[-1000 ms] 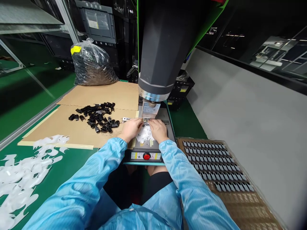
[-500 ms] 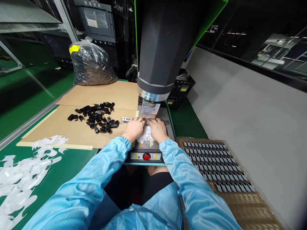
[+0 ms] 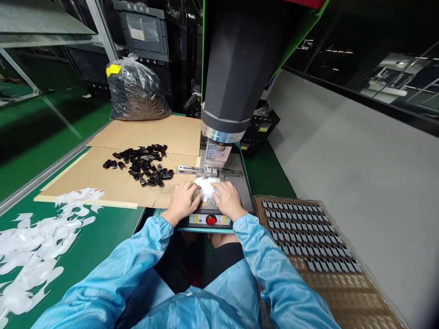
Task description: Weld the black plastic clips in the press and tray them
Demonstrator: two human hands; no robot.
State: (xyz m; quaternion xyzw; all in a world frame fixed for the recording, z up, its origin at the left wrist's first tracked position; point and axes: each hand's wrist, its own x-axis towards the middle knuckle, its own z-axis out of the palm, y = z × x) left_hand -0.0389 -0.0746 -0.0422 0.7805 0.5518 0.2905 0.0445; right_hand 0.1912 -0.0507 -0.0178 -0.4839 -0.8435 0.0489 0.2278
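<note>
My left hand [image 3: 184, 201] rests at the left edge of the machine base, thumb and fingers apart, its fingertips beside a small heap of thin white cut-out pieces [image 3: 206, 188]. On the other side of that heap, my right hand [image 3: 229, 200] has its fingers loosely curved and its thumb apart, close to the white pieces. Neither hand is seen gripping anything. Just beyond the fingers stands a metal fixture [image 3: 211, 171] with flat bars to either side. A clear-faced metal press head [image 3: 217, 154] hangs above it.
Small black curved parts [image 3: 147, 164] lie on cardboard [image 3: 103, 178] at left. More white pieces [image 3: 37, 246] cover the green tabletop. A red button [image 3: 211, 220] sits at the base's front. At right is a tray [image 3: 329, 292] with rows of parts. A plastic bag [image 3: 135, 91] stands behind.
Both hands have drawn back toward me from the fixture under the press head and moved apart, leaving the fixture in sight. The camera view has shifted slightly.
</note>
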